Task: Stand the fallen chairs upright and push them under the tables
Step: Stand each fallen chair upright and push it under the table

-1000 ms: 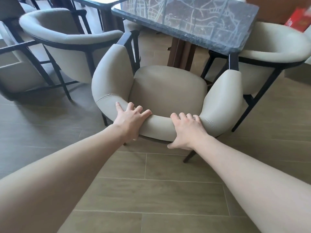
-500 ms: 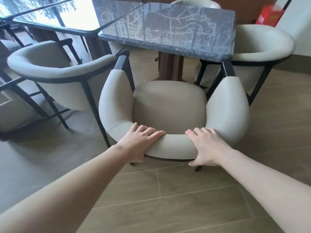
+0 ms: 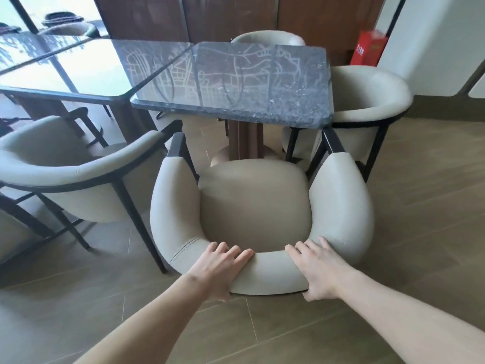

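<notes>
Counted in view: four cream upholstered armchairs, namely near (image 3: pixel 257 203), left (image 3: pixel 65 174), right (image 3: pixel 367 101), far (image 3: pixel 267 38). Two tables: dark marble-topped (image 3: pixel 236 82), glossy reflective (image 3: pixel 65 69). One red box (image 3: pixel 367 51). Two hands: left (image 3: pixel 220 266), right (image 3: pixel 319 269).

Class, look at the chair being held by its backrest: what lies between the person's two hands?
In the head view, only a bare stretch of the chair's padded backrest lies between the left hand and the right hand; both grip that same curved rim.

Chair (image 3: pixel 252 206) before table (image 3: pixel 236 80), hands (image 3: pixel 223 266) on back.
</notes>
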### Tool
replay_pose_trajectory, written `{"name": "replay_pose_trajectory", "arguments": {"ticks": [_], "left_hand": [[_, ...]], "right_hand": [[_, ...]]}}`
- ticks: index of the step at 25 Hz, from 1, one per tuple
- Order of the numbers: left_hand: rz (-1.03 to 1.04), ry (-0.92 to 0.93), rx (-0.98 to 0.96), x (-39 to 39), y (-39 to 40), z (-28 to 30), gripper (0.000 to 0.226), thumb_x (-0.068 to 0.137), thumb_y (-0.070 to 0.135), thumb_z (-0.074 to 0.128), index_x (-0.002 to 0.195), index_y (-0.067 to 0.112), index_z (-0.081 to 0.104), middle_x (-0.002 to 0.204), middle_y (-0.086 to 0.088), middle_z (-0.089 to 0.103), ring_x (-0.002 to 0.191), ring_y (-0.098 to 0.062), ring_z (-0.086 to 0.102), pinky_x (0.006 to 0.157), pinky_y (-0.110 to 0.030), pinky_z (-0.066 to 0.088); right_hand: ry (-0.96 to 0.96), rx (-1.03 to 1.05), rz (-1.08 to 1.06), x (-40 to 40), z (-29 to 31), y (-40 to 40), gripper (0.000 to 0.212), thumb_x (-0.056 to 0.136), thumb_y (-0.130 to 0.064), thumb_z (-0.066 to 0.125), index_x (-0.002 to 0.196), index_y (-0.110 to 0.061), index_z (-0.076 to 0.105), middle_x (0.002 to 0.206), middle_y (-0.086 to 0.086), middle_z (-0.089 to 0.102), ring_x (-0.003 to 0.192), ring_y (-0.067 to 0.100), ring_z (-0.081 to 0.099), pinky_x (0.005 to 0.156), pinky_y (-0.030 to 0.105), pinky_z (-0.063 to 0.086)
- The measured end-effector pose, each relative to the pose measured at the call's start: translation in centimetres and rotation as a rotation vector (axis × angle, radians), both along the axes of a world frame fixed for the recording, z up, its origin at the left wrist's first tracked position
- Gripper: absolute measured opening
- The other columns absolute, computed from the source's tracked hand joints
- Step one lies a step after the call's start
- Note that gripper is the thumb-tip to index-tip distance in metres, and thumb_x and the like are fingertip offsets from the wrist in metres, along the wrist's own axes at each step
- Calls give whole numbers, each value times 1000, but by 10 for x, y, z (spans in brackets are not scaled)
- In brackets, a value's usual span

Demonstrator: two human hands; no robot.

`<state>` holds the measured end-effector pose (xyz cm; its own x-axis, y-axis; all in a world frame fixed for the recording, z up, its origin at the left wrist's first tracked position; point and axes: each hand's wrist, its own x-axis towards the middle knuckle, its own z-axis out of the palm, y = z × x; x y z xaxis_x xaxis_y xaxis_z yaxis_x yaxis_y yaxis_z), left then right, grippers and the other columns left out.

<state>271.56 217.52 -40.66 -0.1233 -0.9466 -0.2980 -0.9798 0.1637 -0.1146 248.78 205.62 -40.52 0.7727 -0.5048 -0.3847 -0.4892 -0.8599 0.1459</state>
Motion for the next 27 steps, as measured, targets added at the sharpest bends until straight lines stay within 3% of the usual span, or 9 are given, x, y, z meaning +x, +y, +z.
{"name": "replay_pose_trajectory", "arguments": {"ticks": [4,7,10,14,18,21,27], "left_hand": [[-42,-33,79,33,-36,18,87,67,29,82,139,22,33,119,1,52,106,-27,52,89,-41,49],[-97,-28,100,56,-47,25,87,66,31,84,137,22,34,119,1,52,104,-27,51,84,-41,51],[-136,-20,138,67,-45,24,89,64,38,83,138,25,35,116,4,53,100,-25,50,83,-41,52],[-217,-11,110,75,-60,23,92,60,48,82,137,28,35,112,6,54,95,-24,51,68,-35,43],[-221,-21,74,84,-75,34,93,59,54,81,136,30,35,112,7,55,99,-24,54,69,-34,39],[-189,-19,107,87,-77,29,93,60,51,83,137,29,35,114,5,54,102,-25,54,71,-35,41],[-188,-36,110,117,-105,27,96,61,52,82,140,33,31,115,7,54,101,-22,53,67,-33,35]], "right_hand": [[-11,13,-62,30,9,-11,75,59,-51,71,118,-18,38,108,-2,53,103,24,54,84,43,42],[-9,13,-51,50,10,-9,73,56,-55,69,112,-19,37,105,-3,53,99,24,54,79,41,47],[23,15,-36,52,7,-5,73,60,-56,69,115,-18,38,105,-3,53,97,24,53,78,40,48],[34,24,-16,54,13,-16,73,61,-59,67,114,-18,38,102,-4,53,94,22,53,74,37,49],[22,18,-69,59,27,-27,69,58,-59,69,102,-21,32,98,-6,51,93,22,54,71,35,45],[18,20,-75,69,21,-25,68,60,-55,71,106,-20,34,101,-4,51,95,23,54,79,39,50],[-22,13,-90,98,14,-52,67,59,-52,73,102,-20,33,100,-3,52,93,24,55,74,40,51]]}}
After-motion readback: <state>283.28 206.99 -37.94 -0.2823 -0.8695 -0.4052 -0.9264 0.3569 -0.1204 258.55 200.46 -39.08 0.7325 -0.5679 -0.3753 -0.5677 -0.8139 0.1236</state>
